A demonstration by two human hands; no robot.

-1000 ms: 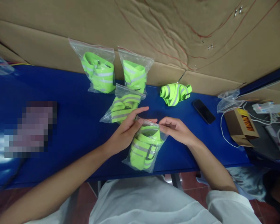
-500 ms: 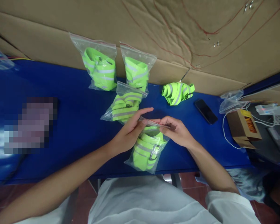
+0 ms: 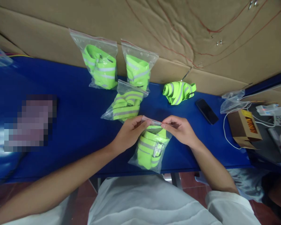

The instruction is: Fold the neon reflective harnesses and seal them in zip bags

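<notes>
A clear zip-lock bag (image 3: 152, 150) holds a folded neon-yellow strap with grey reflective stripes and what looks like a buckle. Its red-edged mouth faces away from me. My left hand (image 3: 131, 131) pinches the left end of that mouth between thumb and fingers. At the right end, my right hand (image 3: 179, 128) pinches the same edge, thumb on top. Just beyond my left hand lies another filled zip-lock bag (image 3: 127, 104). A loose rolled neon strap (image 3: 179, 92), out of any bag, rests farther back to the right.
Two filled bags, one at the left (image 3: 100, 67) and one beside it (image 3: 138, 70), lean against the cardboard wall (image 3: 96, 18). A black phone (image 3: 206, 111) lies on the blue table (image 3: 84, 125). An open cardboard box (image 3: 244, 128) and white cables are at the right. Another person's clothing shows lower right.
My left fingers, stretched out before, have curled in and now pinch the bag's edge. The bag has shifted slightly right, and its mouth is pulled straighter between both hands.
</notes>
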